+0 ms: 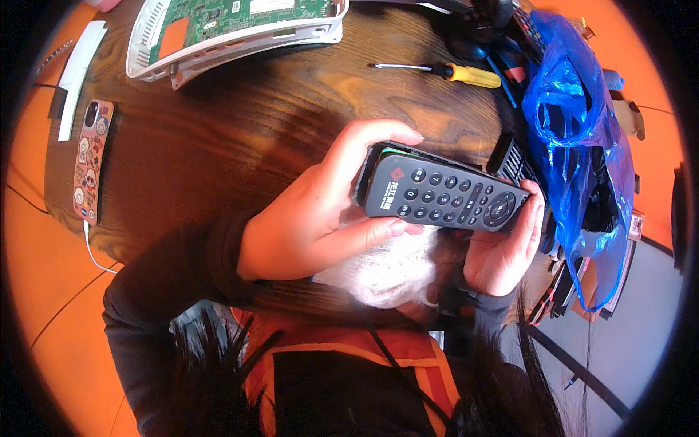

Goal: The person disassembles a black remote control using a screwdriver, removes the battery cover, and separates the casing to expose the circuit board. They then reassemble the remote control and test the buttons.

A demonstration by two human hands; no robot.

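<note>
Right of centre in frame, grips a black remote (444, 193) by both ends with curled left hand (309, 207) and cupped right hand (506, 251).

Dark long sleeves (171, 273) run to the wrists; the left hand (306, 211) and right hand (504, 256) are bare. A red garment (306, 333) with orange edging (364, 351) frames a black front section (342, 390). Long hair (537, 364) hangs in loose strands.
</note>
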